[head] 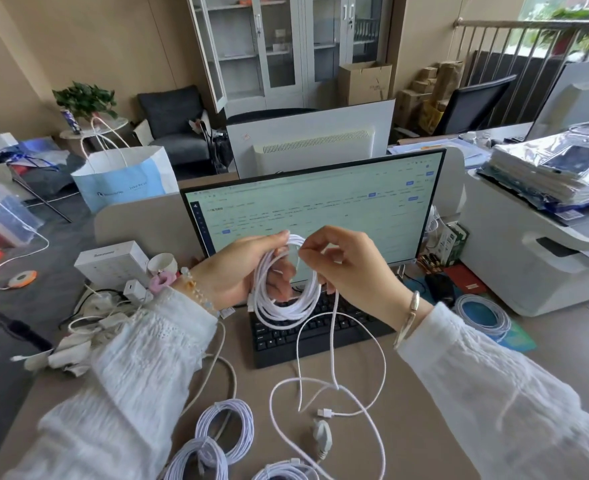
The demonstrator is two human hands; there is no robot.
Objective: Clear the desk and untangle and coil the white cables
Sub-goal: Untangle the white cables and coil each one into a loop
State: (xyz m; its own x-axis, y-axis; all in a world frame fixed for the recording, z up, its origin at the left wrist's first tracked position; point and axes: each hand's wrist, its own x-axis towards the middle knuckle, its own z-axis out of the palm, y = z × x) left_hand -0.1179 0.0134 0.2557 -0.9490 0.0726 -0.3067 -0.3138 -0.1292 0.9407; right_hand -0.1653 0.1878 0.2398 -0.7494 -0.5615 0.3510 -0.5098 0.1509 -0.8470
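My left hand (237, 268) grips a partly wound coil of white cable (286, 299) held up in front of the monitor. My right hand (348, 261) pinches the same cable at the top of the coil. The loose tail (334, 358) drops from my right hand to the desk, loops there and ends in a USB plug (326, 412). Finished white coils lie near the front edge: one (225, 429), a second (196, 460) and a third (282, 472). Another coil (481, 315) rests at the right on a blue mat.
A black keyboard (306, 327) lies under my hands, the monitor (320, 202) behind it. A tangle of chargers and cables (99, 317) sits at the left beside a white box (111, 263). A printer (535, 251) stands at the right, with a mouse (440, 287) near it.
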